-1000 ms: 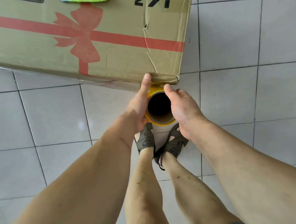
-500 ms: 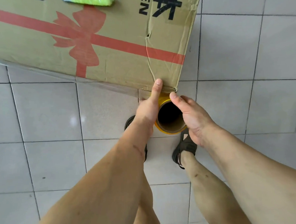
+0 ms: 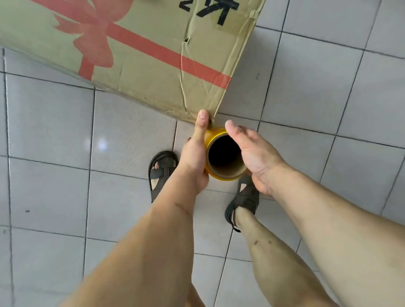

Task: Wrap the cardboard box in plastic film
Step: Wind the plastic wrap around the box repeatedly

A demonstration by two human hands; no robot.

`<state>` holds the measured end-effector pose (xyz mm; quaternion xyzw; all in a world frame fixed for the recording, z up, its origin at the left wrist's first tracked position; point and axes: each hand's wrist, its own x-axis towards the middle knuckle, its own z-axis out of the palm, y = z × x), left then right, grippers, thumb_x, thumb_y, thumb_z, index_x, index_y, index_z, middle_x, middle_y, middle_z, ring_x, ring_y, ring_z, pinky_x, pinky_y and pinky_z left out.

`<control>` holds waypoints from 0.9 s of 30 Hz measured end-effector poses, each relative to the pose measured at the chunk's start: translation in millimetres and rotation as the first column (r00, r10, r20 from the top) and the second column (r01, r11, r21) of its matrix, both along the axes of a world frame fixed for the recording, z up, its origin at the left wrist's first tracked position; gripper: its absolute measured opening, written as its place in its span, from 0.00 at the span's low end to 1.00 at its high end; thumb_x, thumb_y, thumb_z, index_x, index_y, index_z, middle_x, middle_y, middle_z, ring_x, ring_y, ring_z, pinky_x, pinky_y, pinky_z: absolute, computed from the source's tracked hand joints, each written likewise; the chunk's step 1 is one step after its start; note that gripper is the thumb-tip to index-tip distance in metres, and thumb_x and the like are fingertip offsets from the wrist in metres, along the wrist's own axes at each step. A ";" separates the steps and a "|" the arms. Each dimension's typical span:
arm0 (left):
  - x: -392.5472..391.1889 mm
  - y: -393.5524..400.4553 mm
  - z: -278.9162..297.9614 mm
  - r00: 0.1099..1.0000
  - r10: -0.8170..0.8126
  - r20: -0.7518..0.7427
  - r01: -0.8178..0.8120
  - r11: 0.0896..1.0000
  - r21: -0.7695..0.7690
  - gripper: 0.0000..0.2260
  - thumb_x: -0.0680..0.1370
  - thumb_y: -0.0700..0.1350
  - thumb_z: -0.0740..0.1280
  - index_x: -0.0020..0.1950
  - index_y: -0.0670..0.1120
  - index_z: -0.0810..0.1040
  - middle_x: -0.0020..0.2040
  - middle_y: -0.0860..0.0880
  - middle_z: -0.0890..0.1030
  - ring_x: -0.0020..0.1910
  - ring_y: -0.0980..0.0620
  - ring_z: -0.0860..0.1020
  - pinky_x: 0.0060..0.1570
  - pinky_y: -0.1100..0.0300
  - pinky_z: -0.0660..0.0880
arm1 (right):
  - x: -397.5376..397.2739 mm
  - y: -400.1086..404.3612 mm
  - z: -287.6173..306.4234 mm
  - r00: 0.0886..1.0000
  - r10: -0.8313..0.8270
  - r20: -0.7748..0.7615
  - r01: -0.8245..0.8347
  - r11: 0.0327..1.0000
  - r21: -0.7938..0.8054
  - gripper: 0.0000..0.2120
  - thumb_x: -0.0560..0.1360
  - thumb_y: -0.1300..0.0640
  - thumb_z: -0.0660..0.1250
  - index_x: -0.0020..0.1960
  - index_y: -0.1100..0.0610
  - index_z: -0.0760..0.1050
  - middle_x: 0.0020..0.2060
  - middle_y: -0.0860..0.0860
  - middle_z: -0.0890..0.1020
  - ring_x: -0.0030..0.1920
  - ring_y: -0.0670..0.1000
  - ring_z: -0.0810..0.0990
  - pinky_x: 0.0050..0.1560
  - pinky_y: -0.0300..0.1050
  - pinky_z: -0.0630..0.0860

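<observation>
I see my left hand [image 3: 193,158] and right hand [image 3: 252,154] curled around an upright film roll [image 3: 223,160] just below the cardboard box [image 3: 142,54] corner at twelve o'clock, where the torn edge may snag the film.

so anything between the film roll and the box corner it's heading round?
Nothing visible. The film roll, gripped between the left hand and right hand, sits right at the near corner of the cardboard box. Only bare floor tiles lie beyond that corner.
</observation>
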<state>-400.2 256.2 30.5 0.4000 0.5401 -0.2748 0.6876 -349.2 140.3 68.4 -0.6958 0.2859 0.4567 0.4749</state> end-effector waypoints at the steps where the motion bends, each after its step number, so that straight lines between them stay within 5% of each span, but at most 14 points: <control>1: 1.7 -3.4 3.8 0.999 0.031 0.016 -0.031 0.999 -0.034 0.59 0.55 0.84 0.73 0.74 0.43 0.80 0.62 0.39 0.89 0.61 0.39 0.88 0.69 0.39 0.81 | 1.8 -3.2 -1.9 1.000 0.012 -0.004 -0.012 1.000 0.011 0.55 0.52 0.19 0.67 0.73 0.46 0.69 0.66 0.45 0.78 0.65 0.47 0.76 0.69 0.53 0.70; 5: 4.3 -21.4 4.7 0.984 0.172 0.039 -0.166 0.978 -0.123 0.55 0.61 0.83 0.67 0.73 0.42 0.81 0.62 0.38 0.88 0.62 0.39 0.88 0.68 0.41 0.82 | 22.8 -9.8 6.6 0.989 0.144 0.028 -0.144 0.990 0.003 0.49 0.59 0.26 0.72 0.73 0.51 0.70 0.64 0.48 0.79 0.63 0.48 0.78 0.68 0.52 0.72; 9: 8.9 -39.6 -1.5 0.966 0.259 0.026 -0.250 0.952 -0.174 0.67 0.49 0.88 0.70 0.75 0.44 0.79 0.65 0.38 0.87 0.63 0.36 0.87 0.66 0.36 0.82 | 42.8 -15.5 6.1 0.967 0.244 0.067 -0.243 0.970 -0.033 0.39 0.70 0.40 0.74 0.75 0.55 0.67 0.63 0.49 0.78 0.61 0.47 0.77 0.65 0.44 0.72; 11: 10.4 -46.5 -11.4 0.951 0.309 -0.007 -0.309 0.947 -0.085 0.74 0.45 0.90 0.69 0.81 0.46 0.73 0.70 0.41 0.85 0.67 0.39 0.85 0.70 0.36 0.80 | 47.6 -18.6 4.0 0.960 0.275 0.048 -0.274 0.961 -0.030 0.40 0.69 0.40 0.74 0.75 0.54 0.66 0.66 0.49 0.76 0.62 0.46 0.76 0.64 0.42 0.71; 14: 12.7 -49.5 -15.6 0.932 0.361 0.007 -0.361 0.931 0.044 0.72 0.47 0.91 0.65 0.85 0.57 0.65 0.76 0.44 0.80 0.73 0.41 0.80 0.76 0.38 0.75 | 51.4 -17.1 7.1 0.963 0.270 -0.026 -0.270 0.963 0.000 0.38 0.71 0.41 0.73 0.75 0.54 0.67 0.63 0.49 0.78 0.57 0.45 0.78 0.53 0.38 0.73; 18: 18.8 -61.6 -14.5 0.860 0.510 -0.005 -0.509 0.858 -0.066 0.66 0.52 0.88 0.71 0.83 0.54 0.70 0.70 0.44 0.84 0.66 0.42 0.86 0.71 0.38 0.79 | 64.6 -14.0 10.5 0.924 0.380 -0.035 -0.381 0.924 -0.033 0.35 0.71 0.43 0.74 0.74 0.53 0.68 0.62 0.50 0.81 0.58 0.46 0.79 0.53 0.39 0.74; 22: 31.5 -77.7 -17.7 0.727 0.683 -0.070 -0.684 0.714 -0.149 0.69 0.44 0.87 0.74 0.78 0.51 0.75 0.66 0.42 0.87 0.62 0.41 0.88 0.70 0.38 0.80 | 86.7 -8.5 7.0 0.795 0.607 0.027 -0.598 0.789 -0.141 0.38 0.68 0.42 0.77 0.74 0.51 0.69 0.60 0.48 0.80 0.58 0.49 0.80 0.62 0.47 0.76; 27: 42.8 -88.3 -16.4 0.627 0.777 -0.056 -0.774 0.612 -0.166 0.67 0.47 0.85 0.76 0.79 0.49 0.74 0.67 0.40 0.86 0.64 0.39 0.87 0.70 0.37 0.80 | 108.0 -13.2 11.8 0.714 0.699 0.047 -0.692 0.714 -0.110 0.46 0.61 0.28 0.70 0.74 0.47 0.68 0.62 0.46 0.77 0.60 0.48 0.77 0.63 0.47 0.74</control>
